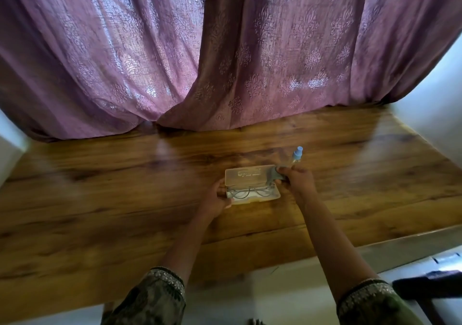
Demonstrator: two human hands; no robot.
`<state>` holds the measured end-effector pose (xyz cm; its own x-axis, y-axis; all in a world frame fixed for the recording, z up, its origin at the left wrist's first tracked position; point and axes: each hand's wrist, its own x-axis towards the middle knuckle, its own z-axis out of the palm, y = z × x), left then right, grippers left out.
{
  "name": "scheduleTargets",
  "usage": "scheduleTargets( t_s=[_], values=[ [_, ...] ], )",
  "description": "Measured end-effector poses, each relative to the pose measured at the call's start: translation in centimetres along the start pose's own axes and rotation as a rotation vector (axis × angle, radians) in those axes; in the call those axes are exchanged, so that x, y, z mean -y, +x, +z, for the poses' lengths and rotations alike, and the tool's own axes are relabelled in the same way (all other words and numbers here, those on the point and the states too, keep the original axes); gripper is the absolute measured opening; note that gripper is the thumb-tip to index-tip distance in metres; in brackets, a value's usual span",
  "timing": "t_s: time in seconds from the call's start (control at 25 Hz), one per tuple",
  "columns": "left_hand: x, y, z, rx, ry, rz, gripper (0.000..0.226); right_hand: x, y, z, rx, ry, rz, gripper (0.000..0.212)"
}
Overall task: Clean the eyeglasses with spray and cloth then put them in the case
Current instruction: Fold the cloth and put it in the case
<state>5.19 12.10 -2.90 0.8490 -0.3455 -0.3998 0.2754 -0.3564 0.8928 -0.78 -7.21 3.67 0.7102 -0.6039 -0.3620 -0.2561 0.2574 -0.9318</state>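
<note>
A translucent plastic case lies open in the middle of the wooden table. Thin-framed eyeglasses rest inside its lower half. My left hand grips the case's left end. At the case's right end, my right hand pinches a grey cloth over the lid's corner. A small spray bottle with a pale blue cap stands upright just behind my right hand.
Purple patterned curtains hang along the table's far edge. A white wall borders the right side. A dark object sits beyond the table's near right edge.
</note>
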Motion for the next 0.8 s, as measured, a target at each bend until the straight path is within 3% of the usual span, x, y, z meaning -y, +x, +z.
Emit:
scheduleTargets(
  t_s=[0.16,0.32,0.48,0.64,0.72,0.8],
  values=[
    [-0.3,0.0,-0.2,0.027,-0.028,0.001,0.074,-1.9,0.4,1.7,0.018,-0.16,0.027,0.008],
    [-0.7,0.1,-0.2,0.053,-0.046,-0.007,0.075,-2.9,1.2,3.7,0.121,-0.3,0.032,0.019],
    [-0.6,0.3,-0.3,0.062,-0.069,-0.04,0.074,-3.5,1.8,3.9,0.067,-0.466,0.032,0.011],
    [-0.2,0.7,-0.3,0.063,-0.084,-0.059,0.074,-3.2,1.4,3.3,-0.012,-0.464,-0.008,0.019],
    [0.0,0.8,-0.4,0.061,-0.069,-0.05,0.074,-2.4,1.1,3.8,0.045,-0.426,-0.046,0.004],
    [0.2,1.1,-0.4,0.058,-0.059,-0.026,0.074,-1.7,0.9,4.8,0.11,-0.335,-0.044,0.014]
  ],
)
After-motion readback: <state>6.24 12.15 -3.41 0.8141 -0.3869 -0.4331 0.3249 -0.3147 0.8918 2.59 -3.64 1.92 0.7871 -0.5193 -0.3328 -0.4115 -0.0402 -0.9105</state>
